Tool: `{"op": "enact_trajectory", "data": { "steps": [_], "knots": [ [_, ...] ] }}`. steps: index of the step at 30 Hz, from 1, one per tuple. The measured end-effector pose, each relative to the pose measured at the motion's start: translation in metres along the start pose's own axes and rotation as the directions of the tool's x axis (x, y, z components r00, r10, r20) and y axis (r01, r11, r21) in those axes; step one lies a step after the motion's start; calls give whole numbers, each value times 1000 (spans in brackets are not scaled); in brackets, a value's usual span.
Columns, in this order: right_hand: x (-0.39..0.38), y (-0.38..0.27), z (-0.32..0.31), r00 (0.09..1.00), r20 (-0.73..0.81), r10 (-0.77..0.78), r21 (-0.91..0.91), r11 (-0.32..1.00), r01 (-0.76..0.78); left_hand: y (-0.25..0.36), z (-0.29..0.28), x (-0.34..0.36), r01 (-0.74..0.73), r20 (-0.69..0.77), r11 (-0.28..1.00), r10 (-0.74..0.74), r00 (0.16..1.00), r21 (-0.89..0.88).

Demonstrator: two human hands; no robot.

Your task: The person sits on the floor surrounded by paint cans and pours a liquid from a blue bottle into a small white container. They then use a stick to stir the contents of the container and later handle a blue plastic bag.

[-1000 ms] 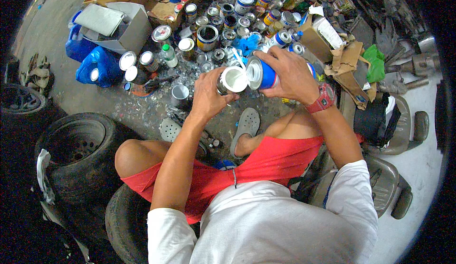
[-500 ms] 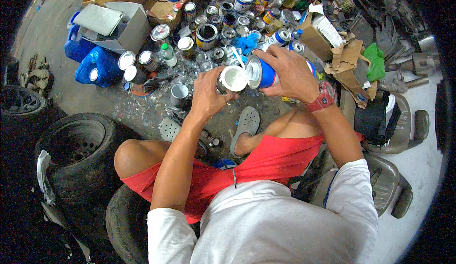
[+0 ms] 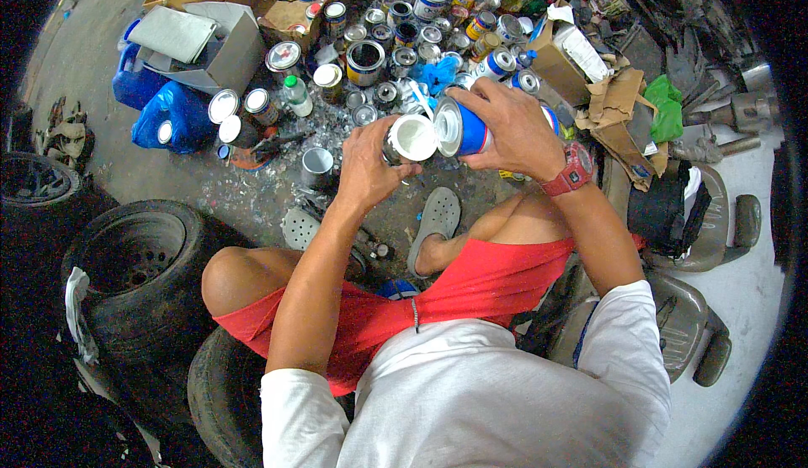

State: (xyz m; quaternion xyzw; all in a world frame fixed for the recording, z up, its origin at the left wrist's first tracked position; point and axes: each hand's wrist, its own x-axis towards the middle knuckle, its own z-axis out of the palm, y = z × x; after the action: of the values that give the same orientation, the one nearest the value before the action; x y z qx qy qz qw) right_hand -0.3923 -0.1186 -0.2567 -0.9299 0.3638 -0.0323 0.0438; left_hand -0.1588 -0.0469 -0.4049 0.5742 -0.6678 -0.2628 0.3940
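My left hand [image 3: 368, 165] is wrapped round a small paint can [image 3: 415, 138] whose open top shows a white inside. Tilted toward it from the right is a blue can [image 3: 477, 135] with a white spout, gripped from above by my right hand [image 3: 520, 131]. The spout's mouth lies right at the can's rim; whether liquid is running between them I cannot tell. A narrow white strip [image 3: 420, 99] stands up beside the two mouths. Below my left hand, a grey cup [image 3: 317, 167] rests on the floor.
Many paint cans [image 3: 366, 62] crowd the floor ahead, with a green-capped bottle [image 3: 297, 98] among them. Cardboard boxes [image 3: 562, 68] stand at the right, a blue plastic bag [image 3: 174, 119] at the left. Tyres [image 3: 135, 253] flank my left leg; grey seats [image 3: 673, 325] are at the right.
Both hands and the two cans stay almost in the same place. Only a very slight shift of the view shows.
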Motion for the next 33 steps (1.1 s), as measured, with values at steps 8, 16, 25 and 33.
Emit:
{"op": "enact_trajectory", "data": {
  "steps": [8, 16, 25, 33],
  "knots": [
    [0, -1, 5, 994, -3, 105, 132, 986, -104, 1, -1, 0, 46, 11, 999, -46, 999, -8],
    [-12, 34, 36, 860, -213, 463, 786, 604, -130, 4, -1, -1, 115, 0, 990, -116, 993, -82],
    [-57, 118, 1, 597, -397, 697, 832, 548, -85, 1, -6, 4, 168, -113, 985, -171, 979, -34],
    [-152, 179, 100, 590, -259, 765, 645, 592, -484, 1, -8, 8, 306, -108, 951, -301, 947, 31]
  ]
}}
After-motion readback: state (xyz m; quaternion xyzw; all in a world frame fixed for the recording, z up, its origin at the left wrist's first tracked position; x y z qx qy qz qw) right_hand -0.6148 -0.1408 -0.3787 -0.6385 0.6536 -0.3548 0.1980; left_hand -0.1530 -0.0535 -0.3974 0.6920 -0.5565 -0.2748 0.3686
